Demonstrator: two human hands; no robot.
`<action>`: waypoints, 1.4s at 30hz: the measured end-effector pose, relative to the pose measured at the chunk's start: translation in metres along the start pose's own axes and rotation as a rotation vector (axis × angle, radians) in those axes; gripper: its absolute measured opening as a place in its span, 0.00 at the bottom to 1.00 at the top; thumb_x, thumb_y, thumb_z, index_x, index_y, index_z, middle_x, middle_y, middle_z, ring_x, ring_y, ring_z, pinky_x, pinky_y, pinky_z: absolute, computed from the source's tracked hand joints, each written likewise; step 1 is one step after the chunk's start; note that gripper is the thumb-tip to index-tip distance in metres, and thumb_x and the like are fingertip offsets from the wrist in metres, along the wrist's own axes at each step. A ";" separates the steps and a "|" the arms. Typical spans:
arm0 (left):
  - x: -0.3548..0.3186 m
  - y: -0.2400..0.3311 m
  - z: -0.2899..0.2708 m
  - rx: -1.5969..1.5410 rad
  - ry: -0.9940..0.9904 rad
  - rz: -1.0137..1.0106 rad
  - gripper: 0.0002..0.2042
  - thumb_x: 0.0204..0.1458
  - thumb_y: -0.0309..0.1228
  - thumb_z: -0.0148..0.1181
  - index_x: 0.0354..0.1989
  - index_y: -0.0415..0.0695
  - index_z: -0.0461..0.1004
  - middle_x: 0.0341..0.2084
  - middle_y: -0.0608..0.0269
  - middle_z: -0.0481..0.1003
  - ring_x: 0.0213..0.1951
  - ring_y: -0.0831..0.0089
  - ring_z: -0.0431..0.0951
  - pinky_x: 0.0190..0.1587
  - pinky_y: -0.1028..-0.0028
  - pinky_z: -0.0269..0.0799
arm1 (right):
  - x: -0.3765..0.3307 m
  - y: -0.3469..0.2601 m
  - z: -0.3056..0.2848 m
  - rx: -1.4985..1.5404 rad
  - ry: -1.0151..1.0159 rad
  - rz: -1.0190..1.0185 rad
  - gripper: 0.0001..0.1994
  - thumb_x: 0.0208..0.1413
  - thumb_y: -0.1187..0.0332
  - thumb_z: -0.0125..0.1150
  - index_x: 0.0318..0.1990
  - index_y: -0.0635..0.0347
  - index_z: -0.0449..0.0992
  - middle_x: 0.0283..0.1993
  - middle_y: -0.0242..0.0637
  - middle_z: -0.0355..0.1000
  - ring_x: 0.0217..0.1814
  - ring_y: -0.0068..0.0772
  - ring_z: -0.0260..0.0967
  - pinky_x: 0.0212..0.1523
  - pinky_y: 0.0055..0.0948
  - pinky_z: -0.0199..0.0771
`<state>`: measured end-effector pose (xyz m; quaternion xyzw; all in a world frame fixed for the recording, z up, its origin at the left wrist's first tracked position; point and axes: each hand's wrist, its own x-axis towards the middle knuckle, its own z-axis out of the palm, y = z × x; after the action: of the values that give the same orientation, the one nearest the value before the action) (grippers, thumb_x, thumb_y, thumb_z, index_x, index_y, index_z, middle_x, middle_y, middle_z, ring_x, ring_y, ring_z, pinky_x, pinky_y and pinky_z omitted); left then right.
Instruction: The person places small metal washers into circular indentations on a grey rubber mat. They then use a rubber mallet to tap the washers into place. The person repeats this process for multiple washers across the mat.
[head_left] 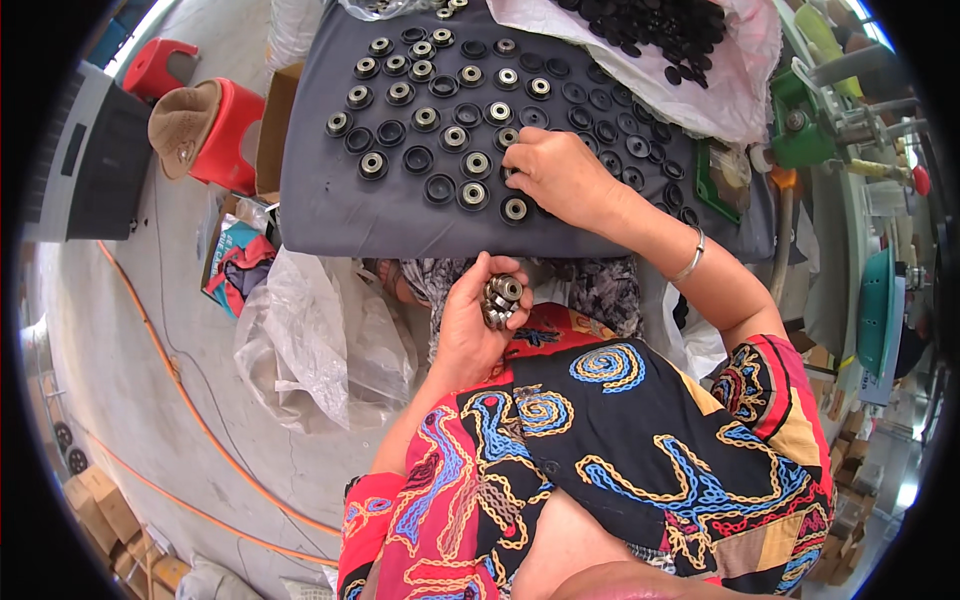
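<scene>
Rows of small black caps cover the dark grey cloth that fills the upper middle of the frame, and many of them carry a metal bearing seated in the cup, while others toward the right side sit bare. Just right of centre, the right hand rests palm down on that cloth, its fingers curled at the edge of the filled rows; the fingertips are hidden under the hand, so I cannot tell whether they pinch a bearing or only press on one. A thin metal bangle circles that wrist. Lower, near the middle of the frame and off the cloth, the left hand is turned palm up with its fingers closed around a stack of bearings, the thumb lying against their side. At the top right a clear plastic bag lies open with a heap of loose black caps on it. A green metal press stands at the right edge of the cloth. In the upper left a red stool bears a brown hat, and a crumpled clear bag lies on the floor at centre left, beside an orange cable that curves across the concrete.
</scene>
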<state>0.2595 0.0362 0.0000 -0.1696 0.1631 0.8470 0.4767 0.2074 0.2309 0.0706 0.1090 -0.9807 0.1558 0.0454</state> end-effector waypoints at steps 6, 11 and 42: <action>-0.002 0.005 0.012 0.021 -0.051 0.036 0.20 0.64 0.43 0.38 0.40 0.38 0.70 0.32 0.54 0.74 0.28 0.65 0.75 0.21 0.75 0.65 | -0.003 0.001 0.002 -0.026 0.055 -0.002 0.08 0.46 0.69 0.63 0.28 0.64 0.73 0.31 0.45 0.71 0.34 0.49 0.73 0.36 0.41 0.74; -0.005 0.004 0.018 0.109 0.045 0.092 0.19 0.64 0.43 0.37 0.42 0.40 0.69 0.32 0.56 0.74 0.28 0.68 0.74 0.21 0.75 0.64 | -0.027 -0.025 -0.010 -0.029 0.252 -0.230 0.08 0.43 0.68 0.64 0.25 0.60 0.71 0.27 0.39 0.67 0.32 0.44 0.70 0.32 0.37 0.73; 0.008 -0.005 0.009 0.083 0.020 0.046 0.12 0.60 0.33 0.46 0.43 0.36 0.70 0.32 0.54 0.73 0.31 0.64 0.74 0.19 0.77 0.62 | -0.022 0.033 -0.012 -0.052 0.013 0.011 0.05 0.46 0.72 0.58 0.30 0.63 0.76 0.32 0.43 0.69 0.35 0.46 0.71 0.37 0.40 0.73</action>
<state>0.2586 0.0487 0.0039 -0.1544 0.2066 0.8485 0.4621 0.2217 0.2693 0.0696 0.1013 -0.9847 0.1313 0.0536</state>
